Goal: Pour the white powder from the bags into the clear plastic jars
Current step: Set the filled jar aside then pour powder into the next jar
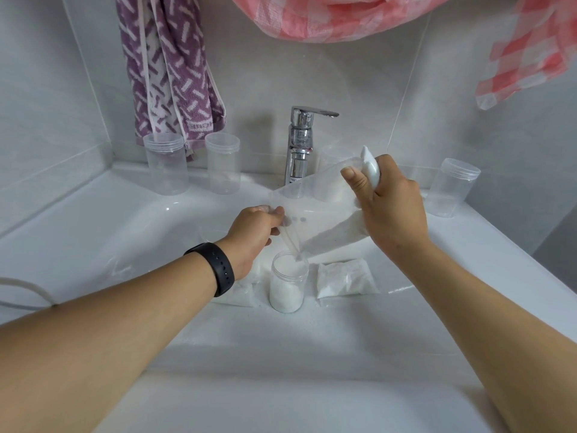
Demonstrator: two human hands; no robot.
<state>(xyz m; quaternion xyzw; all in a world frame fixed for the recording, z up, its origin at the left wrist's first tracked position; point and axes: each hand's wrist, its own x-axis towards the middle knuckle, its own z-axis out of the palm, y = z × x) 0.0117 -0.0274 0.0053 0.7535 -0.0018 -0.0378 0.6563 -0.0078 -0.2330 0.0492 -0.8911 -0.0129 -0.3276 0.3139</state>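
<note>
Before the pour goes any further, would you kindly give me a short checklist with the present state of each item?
1. Bag corner over the jar mouth: ok.
2. Left hand pinches the bag's lower edge: ok.
3. Right hand grips the raised end: ok.
4. Jar upright: ok.
5. Room left in the jar: not ok, powder near the rim.
6. Empty jars ready behind: ok.

- Light was soft, even and bright; my view showed only faint shadows.
- Small glare on the faucet (300, 142) and sink (125, 214).
- Wide-angle bending at edges; focus slightly soft.
</note>
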